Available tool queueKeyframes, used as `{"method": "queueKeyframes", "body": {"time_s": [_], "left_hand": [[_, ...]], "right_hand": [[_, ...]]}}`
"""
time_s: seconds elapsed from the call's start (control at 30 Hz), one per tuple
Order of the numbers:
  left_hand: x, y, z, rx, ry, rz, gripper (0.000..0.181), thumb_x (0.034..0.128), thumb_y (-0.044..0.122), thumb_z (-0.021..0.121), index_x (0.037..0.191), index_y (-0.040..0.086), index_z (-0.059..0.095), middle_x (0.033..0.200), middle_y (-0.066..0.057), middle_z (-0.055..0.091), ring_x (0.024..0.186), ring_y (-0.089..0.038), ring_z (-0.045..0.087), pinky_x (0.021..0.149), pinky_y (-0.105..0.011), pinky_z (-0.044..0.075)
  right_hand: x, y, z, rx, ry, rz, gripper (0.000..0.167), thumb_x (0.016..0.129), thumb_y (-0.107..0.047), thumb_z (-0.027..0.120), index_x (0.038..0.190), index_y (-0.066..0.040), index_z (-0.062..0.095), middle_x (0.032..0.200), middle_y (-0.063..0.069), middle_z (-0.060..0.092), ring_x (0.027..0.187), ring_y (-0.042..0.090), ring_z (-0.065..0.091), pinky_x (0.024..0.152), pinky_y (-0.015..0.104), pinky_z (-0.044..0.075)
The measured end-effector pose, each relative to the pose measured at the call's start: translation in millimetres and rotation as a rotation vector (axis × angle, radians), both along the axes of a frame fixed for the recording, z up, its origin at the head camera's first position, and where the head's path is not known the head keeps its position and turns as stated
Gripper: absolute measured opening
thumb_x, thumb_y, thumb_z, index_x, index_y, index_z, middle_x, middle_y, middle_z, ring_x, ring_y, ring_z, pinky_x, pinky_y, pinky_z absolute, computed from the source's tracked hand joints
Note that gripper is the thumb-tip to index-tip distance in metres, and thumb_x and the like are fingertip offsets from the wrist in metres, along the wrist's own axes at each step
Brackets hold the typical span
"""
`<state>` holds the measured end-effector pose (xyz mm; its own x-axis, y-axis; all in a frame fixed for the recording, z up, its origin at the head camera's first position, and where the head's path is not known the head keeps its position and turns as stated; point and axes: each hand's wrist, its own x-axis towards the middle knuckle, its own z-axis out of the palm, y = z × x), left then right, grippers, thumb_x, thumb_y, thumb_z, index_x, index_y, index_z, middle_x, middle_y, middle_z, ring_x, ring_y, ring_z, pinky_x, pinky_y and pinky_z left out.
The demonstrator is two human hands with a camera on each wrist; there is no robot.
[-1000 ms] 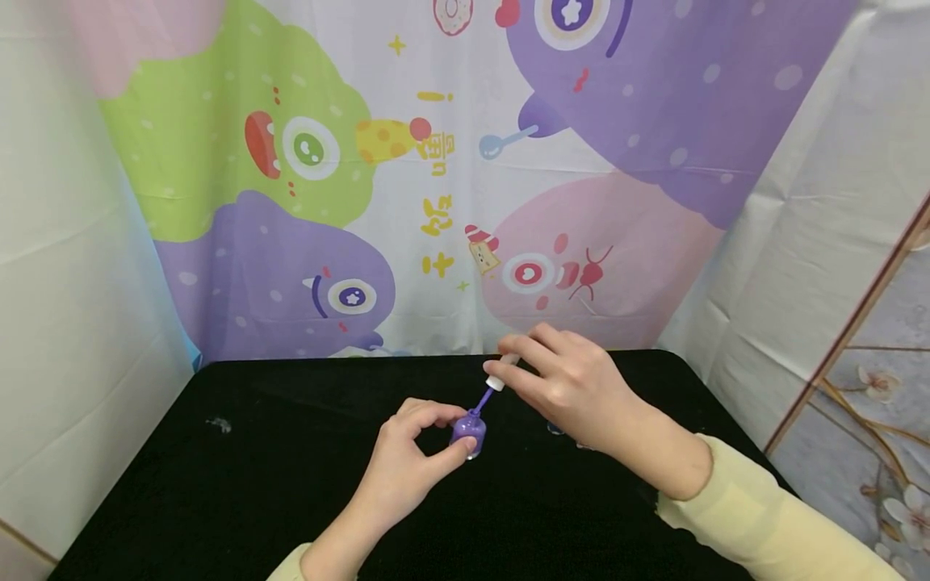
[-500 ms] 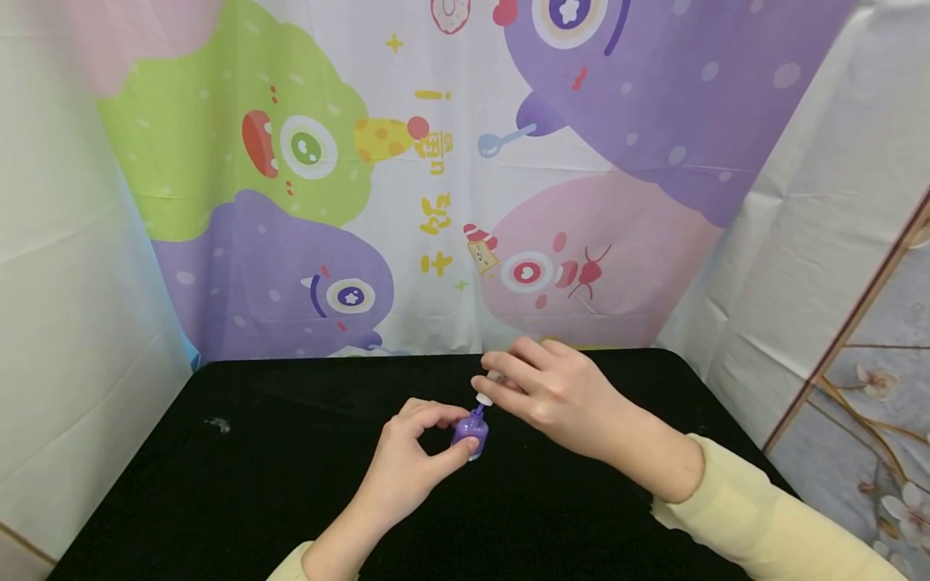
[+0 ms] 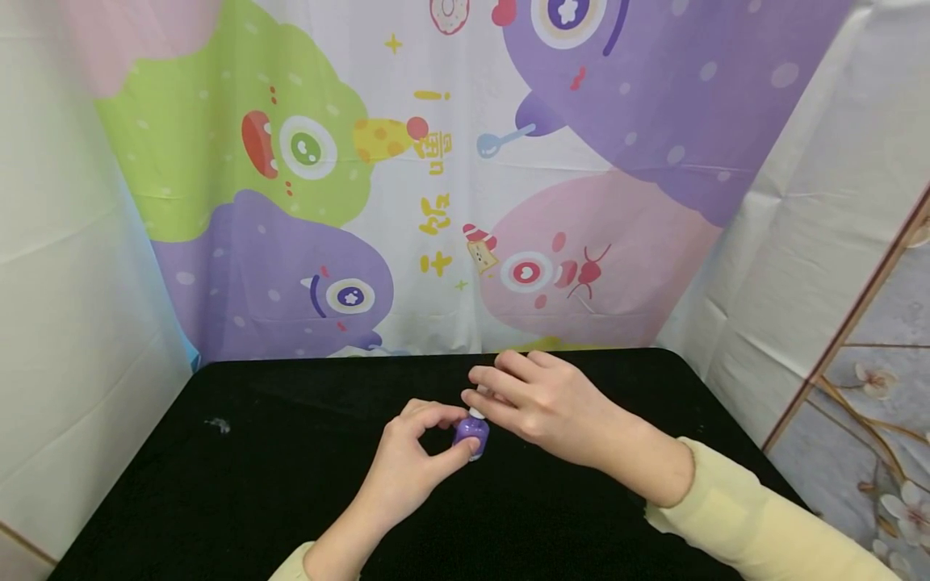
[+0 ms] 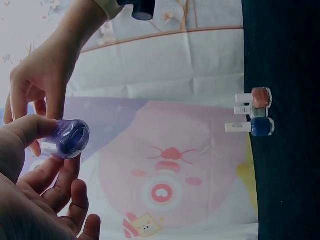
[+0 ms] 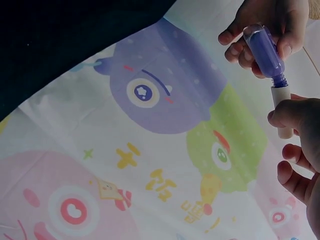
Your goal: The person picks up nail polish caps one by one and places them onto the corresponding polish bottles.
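Between thumb and fingers, my left hand [image 3: 407, 452] holds a small nail polish bottle [image 3: 472, 434] filled with glossy purple polish, above the black table. My right hand [image 3: 552, 403] pinches the white brush cap [image 5: 281, 97] at the bottle's mouth. In the right wrist view, a bit of purple-coated threaded neck [image 5: 279, 80] shows between cap and bottle, and the brush itself is out of sight inside. Bottle and cap are tilted, roughly in line with each other. From the head view, the right fingers cover most of the cap.
Three more nail polish bottles with white caps lie on the black table in the left wrist view: reddish-brown [image 4: 261, 98], pale greenish [image 4: 259, 111] and dark blue [image 4: 262, 126]. A small clear scrap [image 3: 218, 424] lies at the table's left. A cartoon-printed curtain [image 3: 436, 323] hangs behind.
My right hand has come down and left with the cap, and the purple brush has gone into the bottle. The left hand with the bottle has barely moved.
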<state>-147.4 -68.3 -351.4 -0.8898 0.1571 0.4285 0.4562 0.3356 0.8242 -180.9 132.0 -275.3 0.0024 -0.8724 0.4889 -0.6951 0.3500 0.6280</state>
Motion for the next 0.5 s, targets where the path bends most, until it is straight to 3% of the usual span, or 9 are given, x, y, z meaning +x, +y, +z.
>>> {"method": "queueKeyframes", "body": {"time_s": [0.23,0.5], "left_hand": [[0.1,-0.9,-0.7,0.002,0.006,-0.005,0.021,0.0759,0.022,0.078,0.095,0.022,0.069,0.090,0.008,0.064,0.089,-0.011,0.054,0.081,-0.026,0.045],[-1.6,-1.4,-2.2,0.000,0.022,-0.017,0.021,0.0761,0.022,0.078,0.096,0.022,0.069,0.090,0.010,0.065,0.090,-0.010,0.053,0.080,-0.027,0.046]], "right_hand": [[-0.7,-0.1,-0.9,0.000,-0.003,0.006,0.021,0.093,-0.012,0.056,0.108,-0.013,0.071,0.110,0.003,0.065,0.090,0.018,0.058,0.070,0.025,0.048],[-0.9,-0.5,-0.3,0.022,0.079,0.025,0.027,0.099,-0.015,0.045,0.105,-0.014,0.071,0.107,0.002,0.064,0.090,0.018,0.058,0.068,0.024,0.047]]}}
